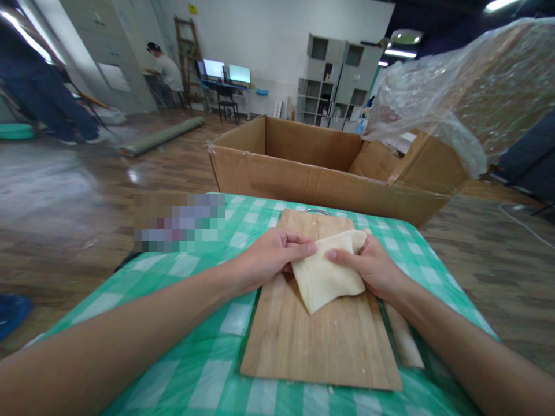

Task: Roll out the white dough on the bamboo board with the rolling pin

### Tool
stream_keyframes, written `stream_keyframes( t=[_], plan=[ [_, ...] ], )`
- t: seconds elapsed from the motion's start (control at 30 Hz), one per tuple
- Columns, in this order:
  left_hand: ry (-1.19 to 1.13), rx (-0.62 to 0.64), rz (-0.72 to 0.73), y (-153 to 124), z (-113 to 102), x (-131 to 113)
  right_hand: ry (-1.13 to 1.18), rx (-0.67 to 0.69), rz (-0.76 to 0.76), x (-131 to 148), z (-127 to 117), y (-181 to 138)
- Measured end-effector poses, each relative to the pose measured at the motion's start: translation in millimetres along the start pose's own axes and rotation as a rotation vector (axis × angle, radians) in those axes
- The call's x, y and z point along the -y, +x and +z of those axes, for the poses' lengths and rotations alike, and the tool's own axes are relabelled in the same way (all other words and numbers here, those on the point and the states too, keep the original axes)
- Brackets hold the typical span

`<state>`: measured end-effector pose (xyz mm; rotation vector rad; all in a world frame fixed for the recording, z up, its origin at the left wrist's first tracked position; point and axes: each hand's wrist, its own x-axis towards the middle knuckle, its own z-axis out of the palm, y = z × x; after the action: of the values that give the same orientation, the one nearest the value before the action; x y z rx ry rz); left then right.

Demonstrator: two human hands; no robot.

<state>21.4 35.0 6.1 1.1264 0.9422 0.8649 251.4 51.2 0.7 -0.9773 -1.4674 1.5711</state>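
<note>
A thin, pale sheet of dough (332, 280) hangs between my two hands, just above a wooden cutting board (321, 352). My left hand (284, 252) pinches its upper left edge between thumb and fingers. On the other side, my right hand (375, 266) grips the right edge, thumb lying on top and fingers behind, partly hidden. One corner of the sheet points down toward the board. Beside the board, under my right forearm, lies a wooden rolling pin (404, 338), its upper part covered by my hand and arm.
A green checked tablecloth (208, 346) covers the table. Past its far edge stands a large open cardboard box (303, 173), with a plastic-wrapped bulk (485, 92) at right. A blurred-out item (180, 224) is at the table's left edge. Two people are in the background at left.
</note>
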Motion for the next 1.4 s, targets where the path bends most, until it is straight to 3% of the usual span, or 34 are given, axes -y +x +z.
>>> stream_keyframes(
  t=[0.17,0.37,0.57,0.67,0.83,0.97,1.13,1.3,1.4],
  plan=[
    [-0.052,-0.127,-0.013,0,2,2,0.008,-0.001,-0.012,1,2,0],
    [-0.193,-0.064,0.001,-2,9,-5,0.059,-0.051,-0.01,3,4,2],
    [-0.227,-0.182,0.017,-3,8,-5,0.098,-0.022,-0.013,5,6,1],
    [-0.222,-0.168,0.004,-3,8,-3,0.141,-0.04,0.001,7,6,0],
    [-0.335,-0.019,0.045,0,7,-5,0.175,-0.103,0.002,9,8,3],
    [-0.388,-0.102,0.045,3,5,-2,0.196,-0.152,-0.001,9,9,5],
    [-0.289,-0.195,0.088,-5,8,-7,0.014,-0.211,-0.051,13,4,4],
    [-0.111,-0.152,0.184,-15,18,-24,-0.31,-0.171,-0.138,39,1,-4],
    [-0.137,-0.075,0.2,-15,23,-25,-0.285,-0.197,-0.182,51,0,-7]
  ],
)
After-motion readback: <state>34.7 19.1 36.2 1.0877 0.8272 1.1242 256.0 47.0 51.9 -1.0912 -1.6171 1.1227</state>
